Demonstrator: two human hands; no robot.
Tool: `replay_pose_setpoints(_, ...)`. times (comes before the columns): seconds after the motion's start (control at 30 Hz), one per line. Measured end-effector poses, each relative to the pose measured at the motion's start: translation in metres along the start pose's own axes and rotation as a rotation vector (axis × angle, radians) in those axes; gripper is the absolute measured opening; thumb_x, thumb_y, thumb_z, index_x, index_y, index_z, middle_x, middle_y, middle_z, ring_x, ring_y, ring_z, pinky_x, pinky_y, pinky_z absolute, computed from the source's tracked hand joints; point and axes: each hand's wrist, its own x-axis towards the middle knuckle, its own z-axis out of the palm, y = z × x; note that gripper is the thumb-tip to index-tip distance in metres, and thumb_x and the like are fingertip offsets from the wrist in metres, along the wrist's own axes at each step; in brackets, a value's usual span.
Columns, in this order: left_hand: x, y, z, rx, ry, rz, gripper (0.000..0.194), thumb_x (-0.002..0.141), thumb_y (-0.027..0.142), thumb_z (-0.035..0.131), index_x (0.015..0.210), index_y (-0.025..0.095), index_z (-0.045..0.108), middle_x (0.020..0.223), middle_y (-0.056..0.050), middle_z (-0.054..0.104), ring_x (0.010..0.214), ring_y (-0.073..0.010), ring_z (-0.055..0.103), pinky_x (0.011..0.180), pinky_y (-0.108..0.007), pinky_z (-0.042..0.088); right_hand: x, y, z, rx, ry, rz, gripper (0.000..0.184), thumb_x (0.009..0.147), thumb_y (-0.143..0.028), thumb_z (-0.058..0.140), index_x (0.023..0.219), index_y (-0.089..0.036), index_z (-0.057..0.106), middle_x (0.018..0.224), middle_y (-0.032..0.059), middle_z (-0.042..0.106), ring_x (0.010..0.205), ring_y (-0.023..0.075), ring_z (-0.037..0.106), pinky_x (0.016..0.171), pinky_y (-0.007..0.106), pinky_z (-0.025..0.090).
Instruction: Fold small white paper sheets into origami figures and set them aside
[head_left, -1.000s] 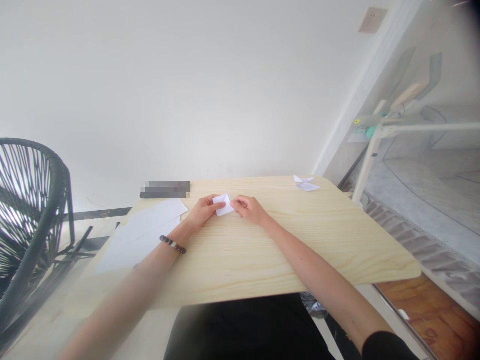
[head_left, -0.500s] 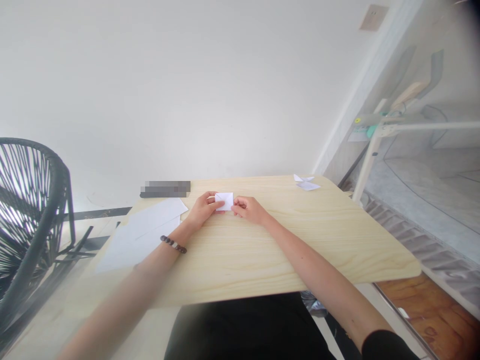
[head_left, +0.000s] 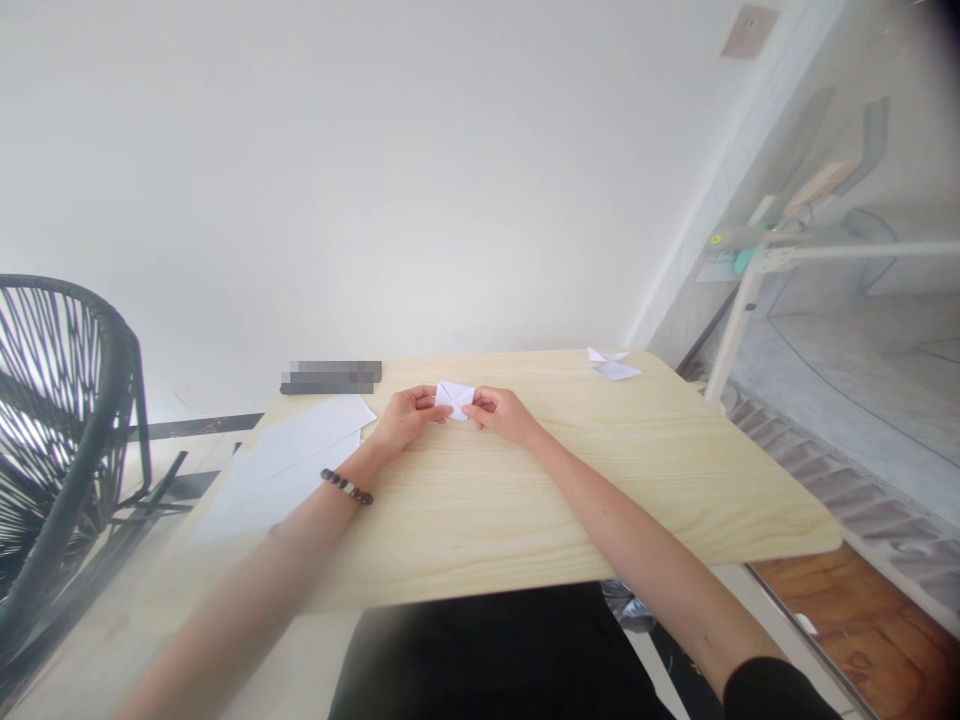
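Landmark for all positions: the table (head_left: 480, 520), pale wood-grain top, rounded corners.

Work piece: small folded white paper (head_left: 455, 393), roughly rectangular, crease lines running in from its corners toward the middle. Located over the far half of the table, about midway between its left and right ends. Cannot tell whether its lower edge touches the table.

Left hand (head_left: 406, 420): closed in a pinch on the left side of the folded white paper; thumb flat on the near face, fingers curled at the edge and partly hidden. Beaded bracelet (head_left: 346, 487) on this wrist, above the left part of the table.

Right hand (head_left: 508, 416): likewise pinched, thumb on the near face by the lower right corner, other fingers bent behind the right edge. Finger gap on both hands is only the thickness of the paper.

Also on the table: white sheets (head_left: 285, 460), overlapping, flat along its left side; a dark object (head_left: 331, 378), pixelated, at its far left corner; two small folded paper pieces (head_left: 616, 371) near its far right corner, one just behind the other.

Off the table: dark woven chair (head_left: 112, 370) to its left; white wall (head_left: 450, 180) beyond its far edge.
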Motion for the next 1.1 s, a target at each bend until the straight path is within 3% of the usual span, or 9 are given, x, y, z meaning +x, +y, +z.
replay_pose_setpoints(0.37,0.0005,-0.0021,0.0043,-0.070,0.019,-0.101,0.036,0.063,0.041,0.061,0.086,0.013,0.059,0.086,-0.008,0.064,0.079,-0.0177,0.058,0.077,-0.033,0.043,-0.0008,-0.0027,0.0011,0.035,0.085,0.048,0.024,0.068,-0.035,0.051,0.076,-0.014,0.057,0.059,0.0012,0.057,0.047,0.0079,0.050,0.041,0.017,0.038)
replay_pose_setpoints(0.63,0.0010,-0.0015,0.0008,-0.034,0.010,-0.088,0.039,0.063,0.044,0.060,0.085,0.012,0.061,0.072,-0.007,0.064,0.069,-0.0168,0.058,0.072,-0.033,0.045,-0.0003,-0.0044,0.0011,0.110,0.033,0.051,0.025,0.067,-0.036,0.053,0.073,-0.012,0.056,0.052,-0.0008,0.053,0.044,0.0063,0.047,0.041,0.016,0.038)
replay_pose_setpoints(0.77,0.0009,-0.0005,0.0011,-0.075,0.025,-0.118,0.037,0.062,0.043,0.061,0.082,0.011,0.061,0.073,-0.008,0.064,0.070,-0.0167,0.059,0.073,-0.033,0.046,0.0014,-0.0024,0.0018,0.121,0.042,0.039,0.025,0.067,-0.036,0.053,0.075,-0.013,0.056,0.059,0.0010,0.056,0.045,0.0061,0.048,0.042,0.017,0.040)
replay_pose_setpoints(1.1,0.0006,-0.0007,0.0039,0.022,0.047,-0.045,0.036,0.065,0.044,0.058,0.084,0.013,0.057,0.077,-0.007,0.064,0.070,-0.0154,0.057,0.070,-0.030,0.045,0.0016,-0.0021,0.0001,0.001,0.228,-0.011,0.029,0.069,-0.040,0.051,0.085,-0.016,0.054,0.070,0.0013,0.055,0.046,0.0069,0.052,0.042,0.018,0.044)
